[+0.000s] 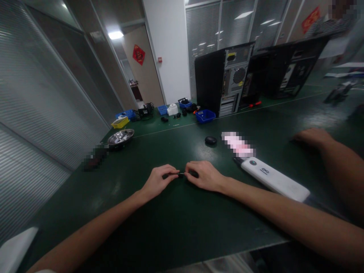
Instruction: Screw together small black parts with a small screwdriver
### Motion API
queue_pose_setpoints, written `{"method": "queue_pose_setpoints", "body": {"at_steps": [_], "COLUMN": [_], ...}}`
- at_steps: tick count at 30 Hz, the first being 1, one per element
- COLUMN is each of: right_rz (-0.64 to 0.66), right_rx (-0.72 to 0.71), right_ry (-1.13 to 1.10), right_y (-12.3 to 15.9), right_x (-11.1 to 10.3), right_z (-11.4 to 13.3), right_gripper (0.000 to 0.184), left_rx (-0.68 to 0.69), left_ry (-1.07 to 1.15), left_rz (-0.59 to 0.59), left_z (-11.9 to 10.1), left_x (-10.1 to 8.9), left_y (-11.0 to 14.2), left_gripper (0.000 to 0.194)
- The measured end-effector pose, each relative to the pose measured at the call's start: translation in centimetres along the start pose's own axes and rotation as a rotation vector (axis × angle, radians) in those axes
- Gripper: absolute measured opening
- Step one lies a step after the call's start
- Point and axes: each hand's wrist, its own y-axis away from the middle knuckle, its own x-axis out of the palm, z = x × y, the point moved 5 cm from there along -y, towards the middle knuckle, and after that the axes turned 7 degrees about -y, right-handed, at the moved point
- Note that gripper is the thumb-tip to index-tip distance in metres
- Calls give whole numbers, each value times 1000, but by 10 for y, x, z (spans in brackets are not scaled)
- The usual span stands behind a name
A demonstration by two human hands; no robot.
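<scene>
Above the green table [159,223], my two hands almost meet at the fingertips. My left hand [158,179] pinches a small black part [181,175] between thumb and fingers. Opposite it, my right hand [205,175] is closed around a slim dark piece [194,173], and a thin pale tip reaches from there to the black part. Too little of either piece shows to name its kind. A black computer mouse [211,140] lies just beyond my right hand.
A white device marked 18 [275,180] lies beside my right forearm. Another person's hand [313,137] rests at right. A metal dish [121,138] with small parts stands at left. Farther back are a blue tray [205,116] and a black computer tower [209,83].
</scene>
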Motion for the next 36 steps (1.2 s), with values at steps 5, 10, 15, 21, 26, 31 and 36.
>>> {"method": "queue_pose_setpoints", "body": {"at_steps": [5,10,15,21,26,31,36], "right_rz": [31,50,31,14,-23,32,85], "right_rx": [-27,-50,-59,-35,6,52,58], "right_ry": [42,76,32,16,65,212,281], "right_y": [0,0,0,-1,-2,-3,-4], "right_x": [1,4,6,4,-1,1,0], "right_z": [4,8,8,7,2,-4,-3], "right_gripper": [15,16,15,15,16,16,17], "left_rx": [51,107,129,109,41,55,6], "left_ry": [-61,-125,-94,-146,-255,-306,-206], "left_rz": [12,32,5,-12,30,80,79], "left_z": [-2,-5,-7,-11,-9,-3,-2], "left_x": [3,6,6,4,5,12,9], "left_y": [2,5,4,5,4,0,-1], "left_gripper": [22,25,23,27,40,44,43]}}
